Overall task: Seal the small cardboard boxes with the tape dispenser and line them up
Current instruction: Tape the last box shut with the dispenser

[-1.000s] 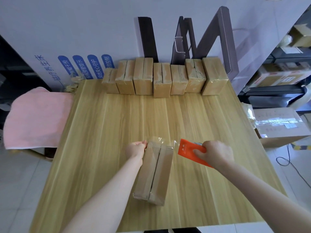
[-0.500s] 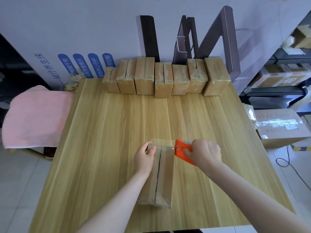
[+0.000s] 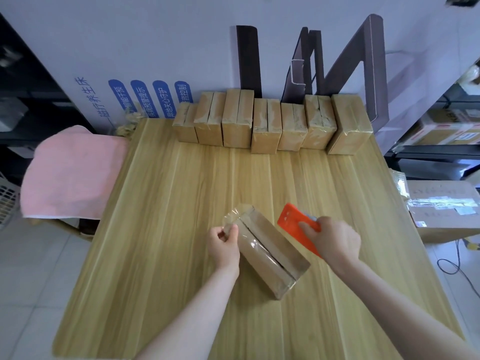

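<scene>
A small cardboard box [image 3: 267, 253] lies on the wooden table [image 3: 168, 229], turned diagonally, its far end up-left. Clear tape runs along its top and a loose tape end sticks up at the far end. My left hand [image 3: 224, 242] pinches that far left corner of the box. My right hand [image 3: 333, 239] grips the orange tape dispenser [image 3: 293, 220], which sits just right of the box, apart from it. Several taped boxes [image 3: 265, 123] stand in a row along the table's back edge.
A pink towel [image 3: 72, 175] drapes over a stand left of the table. A large cardboard box [image 3: 446, 206] sits on the floor to the right, beside shelves with cartons. A cable lies on the floor there. A white wall panel rises behind the row.
The box has rotated from nearly lengthwise to diagonal, far end swinging left. The dispenser has pulled away from the box's far end to the right, and the tape is now loose there.
</scene>
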Tool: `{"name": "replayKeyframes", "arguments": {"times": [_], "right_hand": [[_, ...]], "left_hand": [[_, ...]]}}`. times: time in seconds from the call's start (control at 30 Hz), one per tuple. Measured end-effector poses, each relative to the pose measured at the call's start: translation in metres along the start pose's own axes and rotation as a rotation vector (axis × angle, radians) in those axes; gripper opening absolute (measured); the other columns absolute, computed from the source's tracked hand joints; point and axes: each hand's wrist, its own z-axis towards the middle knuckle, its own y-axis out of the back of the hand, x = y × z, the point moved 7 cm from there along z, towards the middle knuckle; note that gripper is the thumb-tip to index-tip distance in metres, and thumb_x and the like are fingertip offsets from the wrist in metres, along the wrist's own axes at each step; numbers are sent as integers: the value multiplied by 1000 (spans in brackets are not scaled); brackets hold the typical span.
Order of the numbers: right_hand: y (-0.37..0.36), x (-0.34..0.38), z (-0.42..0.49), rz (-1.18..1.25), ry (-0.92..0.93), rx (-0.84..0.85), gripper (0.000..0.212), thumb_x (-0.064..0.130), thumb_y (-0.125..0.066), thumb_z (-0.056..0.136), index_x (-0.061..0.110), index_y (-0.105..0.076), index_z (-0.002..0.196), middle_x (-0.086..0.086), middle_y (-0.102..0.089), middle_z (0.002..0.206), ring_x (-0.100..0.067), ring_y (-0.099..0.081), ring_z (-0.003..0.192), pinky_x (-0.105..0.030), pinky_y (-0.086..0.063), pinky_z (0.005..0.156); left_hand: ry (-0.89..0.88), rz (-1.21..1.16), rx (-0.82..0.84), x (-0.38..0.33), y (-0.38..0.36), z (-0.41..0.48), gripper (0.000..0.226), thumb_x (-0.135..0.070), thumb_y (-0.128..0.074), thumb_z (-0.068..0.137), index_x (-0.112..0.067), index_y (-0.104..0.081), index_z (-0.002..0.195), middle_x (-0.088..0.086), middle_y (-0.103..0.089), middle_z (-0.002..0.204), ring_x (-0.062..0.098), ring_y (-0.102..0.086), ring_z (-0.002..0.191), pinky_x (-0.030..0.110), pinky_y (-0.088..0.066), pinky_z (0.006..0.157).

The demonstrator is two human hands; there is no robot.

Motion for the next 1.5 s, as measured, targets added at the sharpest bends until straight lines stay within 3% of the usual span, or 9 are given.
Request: {"name": "replayKeyframes", "arguments": {"times": [0.13, 0.33, 0.5, 0.67, 0.9, 1.1, 1.23, 1.33, 1.5], "right_hand": [[28, 0, -4, 392, -99, -167, 51, 61, -52, 84, 16, -57, 59, 5, -53, 48, -16, -54, 49, -24, -32, 46], [-19, 16, -22, 766, -251, 71, 52, 52, -61, 84, 9, -57, 56, -3, -55, 48, -23, -55, 47, -27, -39, 49], [-19, 8, -15, 846, -280, 53, 52, 52, -61, 81, 16, -41, 49, 7, -38, 40, -17, -38, 43, -29, -32, 49], [-21, 11, -13, 826, -281, 62, 52, 52, -61, 81, 17, -41, 48, 6, -40, 42, -16, -40, 43, -28, -33, 48], [-23, 9, -20, 831, -274, 43, 52, 49, -61, 82, 17, -38, 49, 10, -36, 38, -13, -35, 41, -27, -29, 46], [-22, 8, -23, 841, -263, 31, 51, 49, -61, 84, 15, -43, 51, 5, -41, 44, -14, -38, 43, -26, -29, 46], [-22, 8, -24, 845, -260, 31, 51, 48, -62, 84, 14, -45, 51, 4, -42, 44, -15, -40, 43, -26, -30, 45], [-23, 7, -25, 846, -260, 18, 51, 48, -62, 85, 14, -44, 51, 6, -41, 42, -12, -38, 41, -24, -29, 43], [-25, 5, -28, 883, -265, 12, 53, 48, -62, 85, 15, -41, 50, 7, -38, 40, -11, -36, 38, -22, -27, 40]], "left_hand": [[-174, 196, 22, -2, 6, -19, 36, -40, -67, 84, -15, -46, 67, 2, -55, 71, 16, -50, 63, 30, -40, 58], [-189, 296, 51, 3, 13, -32, 28, -42, -62, 88, -23, -56, 69, -8, -65, 73, 13, -61, 71, 26, -41, 59], [-285, 375, 141, -26, 7, -1, 36, -36, -67, 86, -22, -60, 118, -9, -64, 110, 12, -59, 103, 28, -46, 88], [-500, 805, 391, -72, -40, 20, 40, -42, -54, 92, -27, -56, 129, -3, -56, 129, 20, -49, 122, 42, -44, 97], [-380, 996, 480, -76, -57, 33, 25, -50, -57, 89, -28, -58, 76, -12, -65, 91, 18, -60, 81, 35, -46, 81], [78, 474, 558, -40, -61, 34, 22, -31, -58, 94, -9, -63, 95, 1, -60, 118, 23, -52, 114, 29, -38, 91], [-498, 658, 219, -73, -39, 21, 41, -26, -54, 95, -13, -49, 134, 2, -50, 139, 22, -46, 129, 38, -39, 106], [-862, 697, 316, -71, -41, -16, 46, -20, -52, 97, -12, -43, 141, 1, -40, 150, 18, -33, 141, 34, -30, 114], [-736, 784, 612, -27, -55, -25, 60, -31, -39, 101, -20, -13, 154, -13, -4, 160, 6, -30, 140, 18, -30, 106]]}}
